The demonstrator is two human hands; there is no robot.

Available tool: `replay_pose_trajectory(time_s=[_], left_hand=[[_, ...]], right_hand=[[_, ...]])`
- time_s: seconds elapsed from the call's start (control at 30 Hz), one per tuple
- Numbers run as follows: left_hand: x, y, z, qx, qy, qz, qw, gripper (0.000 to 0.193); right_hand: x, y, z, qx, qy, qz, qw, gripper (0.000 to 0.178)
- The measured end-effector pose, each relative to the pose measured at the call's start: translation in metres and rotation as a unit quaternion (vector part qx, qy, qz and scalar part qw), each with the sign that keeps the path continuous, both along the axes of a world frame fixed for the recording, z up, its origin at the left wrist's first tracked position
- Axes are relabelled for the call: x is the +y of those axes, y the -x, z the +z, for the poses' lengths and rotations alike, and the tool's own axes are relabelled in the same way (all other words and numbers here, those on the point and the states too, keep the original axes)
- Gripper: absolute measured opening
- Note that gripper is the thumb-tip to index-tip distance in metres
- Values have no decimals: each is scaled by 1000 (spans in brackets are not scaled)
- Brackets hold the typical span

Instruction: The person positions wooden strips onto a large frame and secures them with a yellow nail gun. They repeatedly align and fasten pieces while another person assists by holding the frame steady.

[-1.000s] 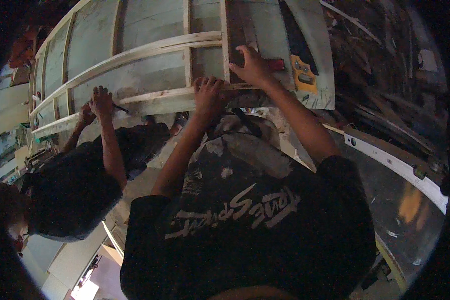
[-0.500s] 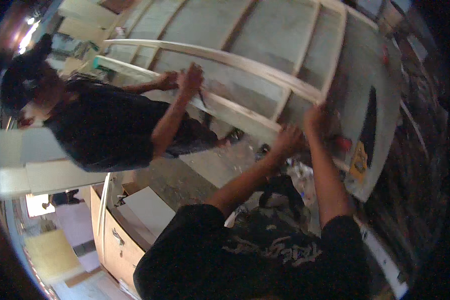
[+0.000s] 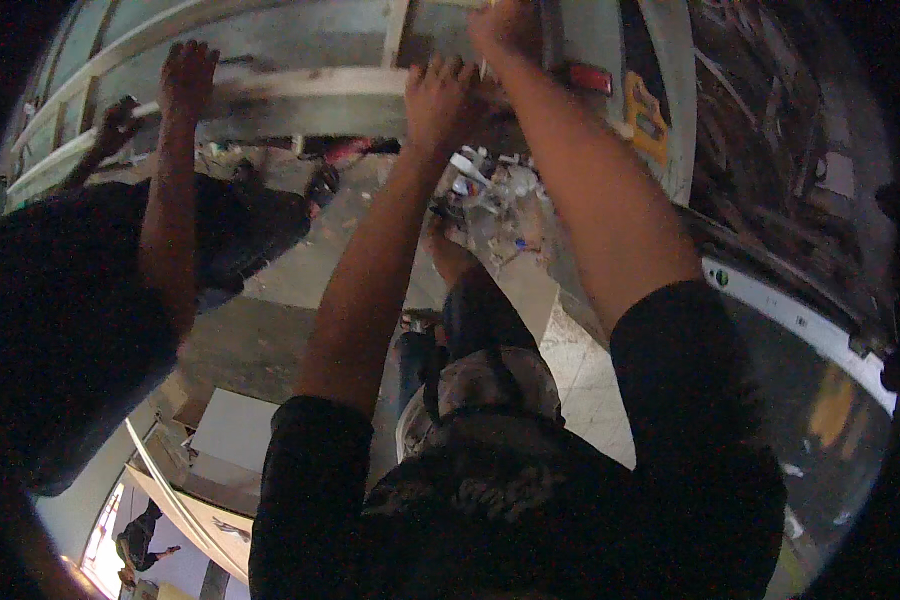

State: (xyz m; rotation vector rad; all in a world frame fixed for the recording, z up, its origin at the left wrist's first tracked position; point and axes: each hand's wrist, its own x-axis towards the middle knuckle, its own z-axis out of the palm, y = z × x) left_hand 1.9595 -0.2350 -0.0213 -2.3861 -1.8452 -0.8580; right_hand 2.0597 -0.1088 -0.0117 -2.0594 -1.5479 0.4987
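Observation:
A pale wooden frame (image 3: pixel 310 84) of long rails and cross pieces lies over a grey-green board (image 3: pixel 270 45) along the top of the view. My left hand (image 3: pixel 438 105) has its fingers curled over the near rail, close to its right end. Farther off and slightly right, my right hand (image 3: pixel 507 32) is closed around the frame's end; part of its grip is hidden at the picture's edge. On the board right of my hands lie a handsaw with a yellow handle (image 3: pixel 646 118) and a small red object (image 3: pixel 591 78).
At left a co-worker in dark clothes (image 3: pixel 70 300) has hands (image 3: pixel 187 80) at the frame. Plastic scraps (image 3: pixel 500 195) litter the floor below. A long silver spirit level (image 3: pixel 800 322) is at right, near piled dark strips (image 3: pixel 770 130). A wooden cabinet (image 3: pixel 205 515) stands lower left.
My view has swung, so frame and hands now sit higher in the picture. The co-worker appears nearer at the left. Both my hands stay on the frame.

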Motion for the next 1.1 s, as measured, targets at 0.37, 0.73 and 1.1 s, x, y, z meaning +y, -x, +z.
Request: replay_pose_trajectory(time_s=[0.37, 0.73, 1.1], left_hand=[[-2, -3, -10, -26, -18, -19, 999, 38], [-11, -1, -2, 47, 5, -36, 998, 43], [-1, 8, 2, 44, -61, -3, 997, 42]], right_hand=[[25, -9, -20, 71, 2, -108, 992, 38], [42, -14, -52, -105, -29, 1, 994, 63], [26, -4, -20, -138, -41, -17, 989, 50]])
